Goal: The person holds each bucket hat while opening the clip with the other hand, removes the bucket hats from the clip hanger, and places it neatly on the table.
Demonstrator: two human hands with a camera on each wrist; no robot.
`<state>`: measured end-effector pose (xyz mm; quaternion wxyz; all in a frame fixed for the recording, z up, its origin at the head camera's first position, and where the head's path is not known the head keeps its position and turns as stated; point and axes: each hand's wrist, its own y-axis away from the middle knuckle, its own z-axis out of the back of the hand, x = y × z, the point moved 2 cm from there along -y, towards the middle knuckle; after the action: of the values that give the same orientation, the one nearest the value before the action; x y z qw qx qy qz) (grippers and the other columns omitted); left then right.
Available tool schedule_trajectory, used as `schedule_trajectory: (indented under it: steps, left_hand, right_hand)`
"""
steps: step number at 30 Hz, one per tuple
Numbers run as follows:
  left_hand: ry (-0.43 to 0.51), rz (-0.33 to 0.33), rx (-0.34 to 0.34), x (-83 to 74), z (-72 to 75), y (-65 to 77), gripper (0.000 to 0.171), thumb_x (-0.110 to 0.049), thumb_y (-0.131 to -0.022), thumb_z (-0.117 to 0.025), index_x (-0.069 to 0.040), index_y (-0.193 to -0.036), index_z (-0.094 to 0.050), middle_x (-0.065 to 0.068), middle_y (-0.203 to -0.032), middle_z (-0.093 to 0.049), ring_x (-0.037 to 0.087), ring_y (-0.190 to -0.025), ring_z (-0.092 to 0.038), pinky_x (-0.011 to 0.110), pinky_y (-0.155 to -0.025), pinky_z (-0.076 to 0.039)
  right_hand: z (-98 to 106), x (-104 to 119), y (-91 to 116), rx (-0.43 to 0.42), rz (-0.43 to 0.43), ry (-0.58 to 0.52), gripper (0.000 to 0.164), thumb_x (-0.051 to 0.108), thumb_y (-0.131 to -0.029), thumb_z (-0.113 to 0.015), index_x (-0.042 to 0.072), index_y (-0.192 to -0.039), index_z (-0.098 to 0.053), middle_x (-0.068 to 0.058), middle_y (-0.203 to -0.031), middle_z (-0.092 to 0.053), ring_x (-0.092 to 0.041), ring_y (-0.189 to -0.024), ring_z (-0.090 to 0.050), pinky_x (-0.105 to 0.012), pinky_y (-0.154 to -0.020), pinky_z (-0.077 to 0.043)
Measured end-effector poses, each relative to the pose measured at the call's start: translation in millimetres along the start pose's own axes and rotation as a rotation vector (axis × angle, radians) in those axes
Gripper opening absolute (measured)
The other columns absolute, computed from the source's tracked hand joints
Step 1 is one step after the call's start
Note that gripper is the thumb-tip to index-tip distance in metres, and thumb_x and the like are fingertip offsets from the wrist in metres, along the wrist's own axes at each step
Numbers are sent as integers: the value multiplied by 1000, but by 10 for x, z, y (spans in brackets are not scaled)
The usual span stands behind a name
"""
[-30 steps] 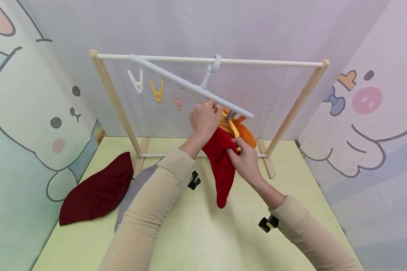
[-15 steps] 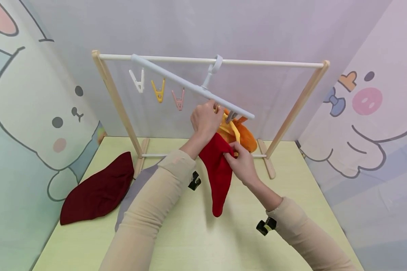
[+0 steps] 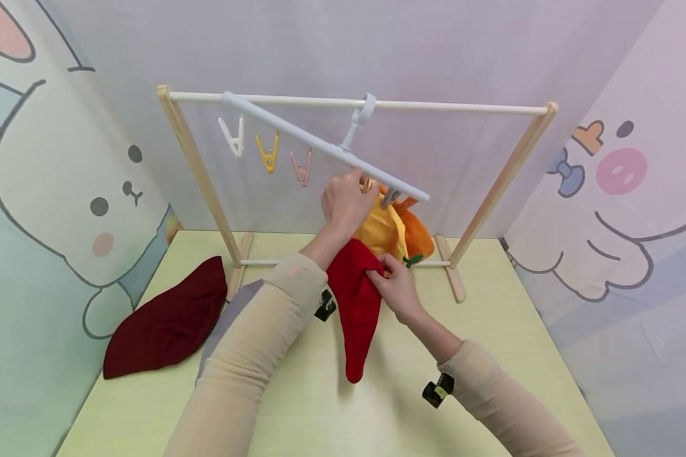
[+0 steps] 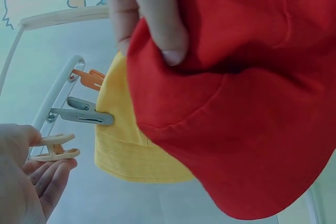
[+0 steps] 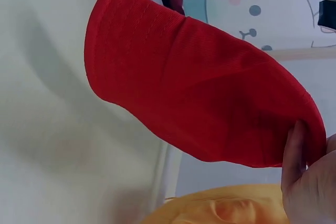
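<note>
At the hanger (image 3: 320, 145), my left hand (image 3: 347, 200) pinches a cream clothespin (image 4: 55, 148); in the left wrist view nothing sits between its jaws. Lower and nearer, my right hand (image 3: 399, 289) grips the edge of a red bucket hat (image 3: 357, 304) between thumb and fingers. The red hat hangs folded in the air, its tip low, apart from the clothespin. Behind it a yellow bucket hat (image 3: 382, 230) hangs from a grey clothespin (image 4: 84, 114). Farther along, an orange hat (image 3: 417, 235) hangs near an orange clothespin (image 4: 90, 80).
The hanger hooks over the white bar of a wooden rack (image 3: 500, 184). White (image 3: 234, 139), yellow (image 3: 268, 155) and pink clothespins (image 3: 301, 170) dangle from its left half. A maroon hat (image 3: 168, 324) and a grey cloth item (image 3: 228, 324) lie on the table (image 3: 320, 419), left side.
My right hand has drawn the red hat down and to the left, away from the hanger, uncovering more of the yellow hat and a green leaf shape. My left hand stays at the clothespin.
</note>
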<state>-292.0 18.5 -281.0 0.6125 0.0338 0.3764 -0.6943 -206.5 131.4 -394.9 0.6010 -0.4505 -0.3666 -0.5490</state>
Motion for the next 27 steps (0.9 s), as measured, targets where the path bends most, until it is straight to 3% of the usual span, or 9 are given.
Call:
schedule_trajectory:
  steps: [13,20,27]
  left_hand:
    - [-8,2,23,3,-12,3,22,-40,-80,-52,-19,-77,-57,-3,-54,-49,14,-49,-46,24,-43,-34]
    - [-19,2,34,-4,3,7,23,-40,-80,-53,-18,-79,-58,-2,-56,-50,14,-51,-47,24,-44,-35]
    - [-42,-2,38,0,6,1,24,-42,-80,-52,-18,-78,-56,-2,-55,-49,14,-49,-46,23,-43,-34]
  right_hand:
    - [-166,-388,55,67,-279,-243,17,11,-81,-59,5,-97,-56,-9,-88,-54,-14,-58,-53,-27,-50,-48]
    - [-143,-581,35,52,-261,-213,14,10,-81,-59,4,-94,-55,-8,-84,-53,-12,-56,-50,-24,-48,-45]
    - [-79,-565,48,46,-253,-111,14,10,-81,-59,2,-92,-56,-11,-83,-51,-14,-55,-46,-23,-47,-42]
